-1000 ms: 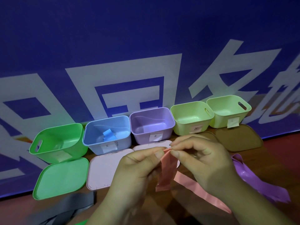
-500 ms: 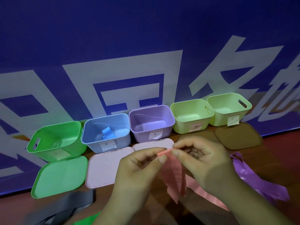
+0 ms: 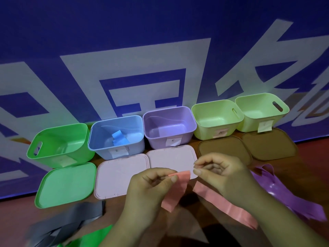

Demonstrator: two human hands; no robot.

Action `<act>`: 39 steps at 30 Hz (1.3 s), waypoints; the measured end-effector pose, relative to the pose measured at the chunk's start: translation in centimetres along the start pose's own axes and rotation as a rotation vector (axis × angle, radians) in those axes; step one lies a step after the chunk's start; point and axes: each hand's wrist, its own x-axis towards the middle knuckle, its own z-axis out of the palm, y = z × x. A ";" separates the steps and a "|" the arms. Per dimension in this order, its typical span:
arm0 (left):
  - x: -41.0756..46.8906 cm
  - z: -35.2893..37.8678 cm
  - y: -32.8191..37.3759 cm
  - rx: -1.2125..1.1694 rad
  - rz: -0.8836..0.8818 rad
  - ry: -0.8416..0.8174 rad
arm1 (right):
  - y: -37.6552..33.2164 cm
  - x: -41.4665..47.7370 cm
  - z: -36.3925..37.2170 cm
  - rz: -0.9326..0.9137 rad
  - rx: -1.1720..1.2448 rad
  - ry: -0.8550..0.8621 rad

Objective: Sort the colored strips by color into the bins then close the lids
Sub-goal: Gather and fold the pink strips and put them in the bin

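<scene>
Your left hand (image 3: 151, 186) is pinching the top of a pink strip (image 3: 178, 188), which is hanging folded below it. Your right hand (image 3: 220, 172) is hovering just beside the strip's upper edge, fingers curled. Five open bins are lining the back of the worktop (image 3: 316, 168), lids lying in front.

Smooth matt plastic bins (image 3: 169, 128), glossy purple ribbon strips (image 3: 277, 191), satiny pink strip (image 3: 178, 186), reddish-brown wood-look tabletop (image 3: 313, 157).
</scene>
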 end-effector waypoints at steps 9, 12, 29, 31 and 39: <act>3.3 0.3 -4.1 0.081 -0.227 0.061 | 15.6 5.5 -3.2 0.234 -0.550 -0.057; 4.6 0.6 -5.4 0.063 -0.287 0.077 | 19.7 6.3 -2.8 0.246 -0.632 -0.169; 7.9 0.4 -8.5 0.109 -0.377 0.117 | 24.5 8.8 -0.8 0.211 -0.800 -0.320; 7.8 0.4 -8.2 0.117 -0.354 0.099 | 23.9 8.9 -0.9 0.241 -0.769 -0.343; 6.1 -0.3 -6.1 0.094 -0.283 0.118 | 17.1 7.5 -1.8 0.224 -0.585 -0.384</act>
